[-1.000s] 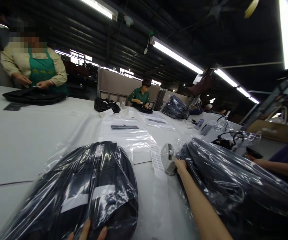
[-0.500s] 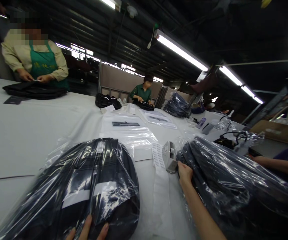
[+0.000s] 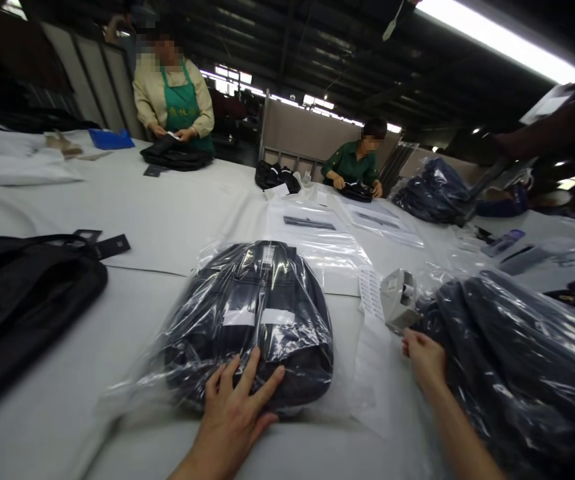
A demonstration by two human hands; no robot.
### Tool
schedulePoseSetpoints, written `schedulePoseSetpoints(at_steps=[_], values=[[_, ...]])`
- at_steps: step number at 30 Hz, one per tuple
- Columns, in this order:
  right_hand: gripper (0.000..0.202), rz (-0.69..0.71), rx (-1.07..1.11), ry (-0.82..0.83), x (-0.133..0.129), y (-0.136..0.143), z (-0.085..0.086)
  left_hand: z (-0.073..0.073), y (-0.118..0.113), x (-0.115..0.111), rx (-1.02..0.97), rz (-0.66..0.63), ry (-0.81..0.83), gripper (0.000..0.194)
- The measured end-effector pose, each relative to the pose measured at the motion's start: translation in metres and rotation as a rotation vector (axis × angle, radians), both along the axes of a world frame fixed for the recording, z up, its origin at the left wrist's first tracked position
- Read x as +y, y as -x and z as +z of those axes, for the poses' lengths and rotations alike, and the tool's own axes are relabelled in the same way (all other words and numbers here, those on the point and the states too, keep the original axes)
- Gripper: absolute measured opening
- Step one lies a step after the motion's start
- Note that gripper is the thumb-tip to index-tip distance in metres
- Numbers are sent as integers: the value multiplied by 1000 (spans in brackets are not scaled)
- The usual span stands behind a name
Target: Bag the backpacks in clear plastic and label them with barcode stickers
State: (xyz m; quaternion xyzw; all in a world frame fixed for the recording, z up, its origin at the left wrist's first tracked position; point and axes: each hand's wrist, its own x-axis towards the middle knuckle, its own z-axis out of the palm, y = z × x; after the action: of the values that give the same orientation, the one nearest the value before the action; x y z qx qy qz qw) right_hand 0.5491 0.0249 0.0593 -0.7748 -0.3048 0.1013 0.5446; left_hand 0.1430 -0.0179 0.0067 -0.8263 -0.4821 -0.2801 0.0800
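In the head view a black backpack [image 3: 247, 293] lies in a clear plastic bag [image 3: 312, 353] on the white table. My left hand [image 3: 237, 400] rests on the lower part of the bag, fingers spread wide. My right hand [image 3: 424, 357] is closed in a pinch just in front of a pale grey tape dispenser [image 3: 398, 300]. Whatever sits between its fingertips is too small to make out. Left of the dispenser is a sheet of printed labels [image 3: 371, 293], with a whitish strip running toward me.
Bagged dark packs [image 3: 507, 360] are piled right beside my right arm. A black bag with tags [image 3: 22, 293] lies at the left. Flat plastic bags [image 3: 312, 243] lie beyond the backpack. Two co-workers [image 3: 182, 100] handle black bags across the table.
The view has swung left and drawn back, bringing the black bag at left into sight. More of my left hand shows on the bagged backpack. My right hand stays near the dispenser.
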Motion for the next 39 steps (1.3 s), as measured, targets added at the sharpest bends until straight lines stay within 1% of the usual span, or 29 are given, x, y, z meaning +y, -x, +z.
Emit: schedulePoseSetpoints(at_steps=[1, 2, 4, 6, 7, 8, 9, 10, 11, 13, 16, 18, 21, 22, 23, 25, 26, 27, 29, 30, 33, 34, 35, 37, 39], values=[[28, 120, -35, 11, -5, 14, 17, 0, 0, 0, -1, -6, 6, 70], [27, 271, -76, 28, -10, 31, 36, 0, 0, -1, 0, -10, 13, 70], [29, 814, -311, 146, -18, 73, 78, 1, 1, -1, 5, -12, 26, 70], [27, 1275, -549, 296, -21, 119, 112, 2, 1, -1, 9, -9, 38, 69], [26, 1452, -642, 334, -20, 140, 124, 3, 1, -1, 12, -6, 45, 69], [24, 1579, -737, 376, -18, 160, 131, 3, 1, -1, 18, -4, 56, 68], [22, 1669, -837, 416, -14, 177, 134, 3, 1, -2, 23, -2, 67, 68], [19, 1721, -940, 462, -10, 191, 134, 3, 2, -2, 25, -1, 76, 68], [17, 1745, -1045, 514, -4, 201, 131, 2, 2, -2, 25, -1, 81, 68], [15, 1752, -1233, 618, 6, 216, 120, 1, 3, -3, 20, -3, 84, 67], [15, 1705, -1413, 720, 16, 228, 101, 0, 3, -3, 20, -7, 92, 66], [14, 1658, -1488, 728, 19, 232, 89, -1, 3, -2, 22, -12, 93, 65], [16, 1572, -1550, 687, 23, 233, 75, -1, 2, -2, 14, -21, 83, 65], [18, 1521, -1549, 675, 25, 232, 72, -1, 3, -2, 12, -24, 83, 65], [25, 1467, -1531, 672, 27, 230, 71, -1, 3, -2, 13, -27, 87, 65], [40, 1374, -1447, 674, 30, 225, 72, -1, 3, -2, 15, -33, 98, 67], [40, 1327, -1384, 675, 30, 222, 74, -1, 3, -2, 18, -34, 103, 70], [35, 1277, -1309, 659, 28, 219, 76, -1, 3, -2, 23, -34, 108, 73], [25, 1198, -1087, 554, 18, 219, 79, 0, 3, -2, 34, -35, 119, 82], [27, 1194, -932, 498, 10, 221, 78, 1, 3, -2, 41, -40, 128, 86], [30, 1288, -438, 422, -15, 236, 68, 3, 3, -2, 45, -66, 179, 92], [29, 1283, -341, 399, -21, 244, 63, 4, 4, -2, 38, -79, 201, 90], [28, 1256, -292, 349, -24, 252, 57, 5, 6, -3, 28, -95, 221, 85], [30, 1205, -273, 190, -26, 267, 45, 7, 11, -3, 2, -144, 248, 70], [32, 1237, -250, 79, -21, 280, 32, 11, 20, -4, -10, -204, 261, 60]])
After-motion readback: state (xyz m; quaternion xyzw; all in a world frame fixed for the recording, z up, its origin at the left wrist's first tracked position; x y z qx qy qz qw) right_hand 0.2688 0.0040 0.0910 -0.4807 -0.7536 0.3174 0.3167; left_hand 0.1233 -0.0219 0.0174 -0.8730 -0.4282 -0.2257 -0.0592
